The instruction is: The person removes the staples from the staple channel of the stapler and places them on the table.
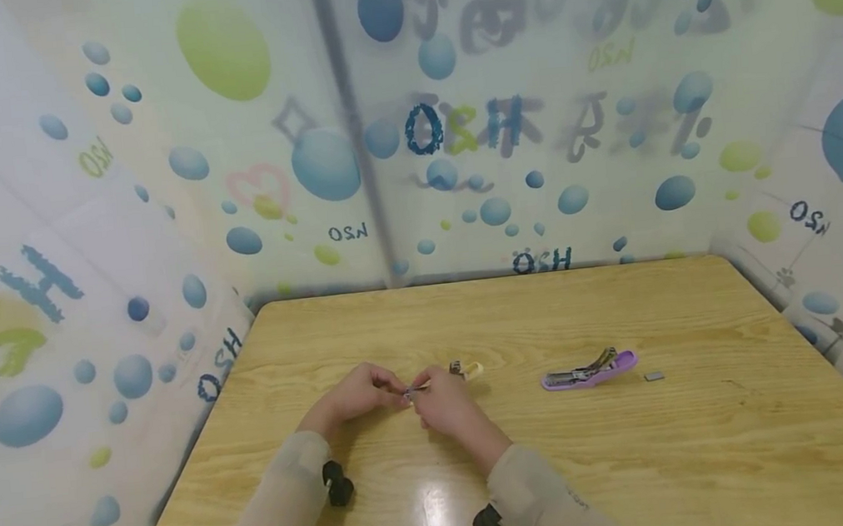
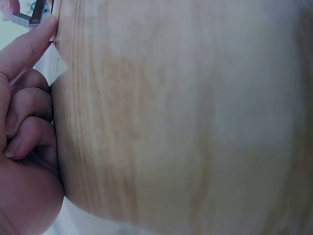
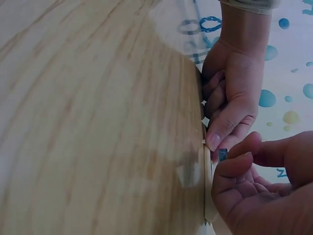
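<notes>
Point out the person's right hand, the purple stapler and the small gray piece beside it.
Right hand (image 1: 444, 400): head view, on the back of the hand.
Purple stapler (image 1: 591, 379): head view, midway along its body.
Small gray piece (image 1: 654, 376): head view, on its upper face.

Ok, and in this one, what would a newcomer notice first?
Probably the purple plastic stapler, lying opened right of centre on the light wooden table. Next, the bare left hand and right hand, close together at a partly hidden pale-yellow stapler. Behind the table, the pale backdrop, patterned in blue and green, also stands out.
</notes>
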`<state>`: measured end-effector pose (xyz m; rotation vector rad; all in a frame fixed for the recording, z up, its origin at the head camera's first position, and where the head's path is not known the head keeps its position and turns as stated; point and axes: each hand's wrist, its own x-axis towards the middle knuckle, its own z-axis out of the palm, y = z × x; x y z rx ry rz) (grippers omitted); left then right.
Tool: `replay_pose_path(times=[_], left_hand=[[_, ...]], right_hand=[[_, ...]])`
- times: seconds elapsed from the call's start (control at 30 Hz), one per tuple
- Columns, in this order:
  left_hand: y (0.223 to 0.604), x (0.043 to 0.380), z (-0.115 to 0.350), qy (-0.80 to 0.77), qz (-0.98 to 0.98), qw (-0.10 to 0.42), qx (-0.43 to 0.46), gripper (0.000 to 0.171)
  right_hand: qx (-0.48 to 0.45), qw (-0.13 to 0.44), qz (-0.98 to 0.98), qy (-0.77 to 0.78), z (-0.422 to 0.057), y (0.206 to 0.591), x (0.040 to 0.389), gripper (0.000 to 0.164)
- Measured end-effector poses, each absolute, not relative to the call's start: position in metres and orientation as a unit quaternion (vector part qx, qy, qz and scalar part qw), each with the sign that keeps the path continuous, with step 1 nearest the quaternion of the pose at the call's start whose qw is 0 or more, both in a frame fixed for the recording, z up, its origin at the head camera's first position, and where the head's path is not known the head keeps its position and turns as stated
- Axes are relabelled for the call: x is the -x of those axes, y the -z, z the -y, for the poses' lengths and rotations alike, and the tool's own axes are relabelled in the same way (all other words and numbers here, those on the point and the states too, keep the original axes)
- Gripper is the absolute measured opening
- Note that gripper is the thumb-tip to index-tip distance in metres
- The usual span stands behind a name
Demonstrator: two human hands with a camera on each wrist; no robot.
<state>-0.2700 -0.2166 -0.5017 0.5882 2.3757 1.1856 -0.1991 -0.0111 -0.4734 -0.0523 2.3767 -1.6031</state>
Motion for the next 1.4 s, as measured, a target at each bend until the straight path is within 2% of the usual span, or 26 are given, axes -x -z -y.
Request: replay_pose_path(times=[0.27, 0.6, 0.93, 1.4], left_hand=[[0.501, 0.268, 0.215, -0.428, -0.854, 0.209, -0.209, 0.015], [0.499, 0.268, 0.213, -0.433, -0.851, 0.214, -0.206, 0.015], [0.501, 0.268, 0.214, -0.431, -0.851, 0.211, -0.211, 0.015], [0.503, 0.27, 0.215, -0.424, -0.856, 0.204, -0.215, 0.015]], right_hand=[[0.0, 0.12, -0.827, 0.549, 0.02, 0.477, 0.202, 0.017], [0.013, 0.108, -0.832, 0.544, 0.019, 0.476, 0.201, 0.025], [0.029, 0.108, -0.829, 0.548, 0.017, 0.478, 0.201, 0.02], [0.048, 0.106, -0.813, 0.57, 0.014, 0.456, 0.202, 0.022]])
